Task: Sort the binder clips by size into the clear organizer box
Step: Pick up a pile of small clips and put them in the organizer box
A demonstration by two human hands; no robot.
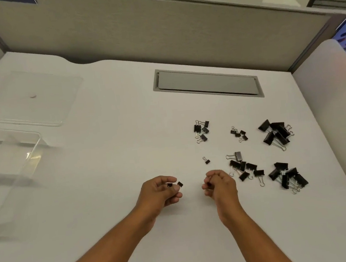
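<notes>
Binder clips [247, 144] in five black piles plus one stray on white bench [106, 160], 2 o'clock of hands. Left hand [160, 191] pinches two tiny clips [175, 184]; right hand [220, 182] curled around another small clip [208, 184]. Clear organizer box [9, 162] at 9 o'clock, well apart.

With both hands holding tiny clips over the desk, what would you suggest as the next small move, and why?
Probably carry the tiny clips in the left hand over to the clear organizer box at the desk's left edge. Both the left hand and the right hand already pinch small clips, the box looks empty, and the other clips lie in size groups on the right.
</notes>
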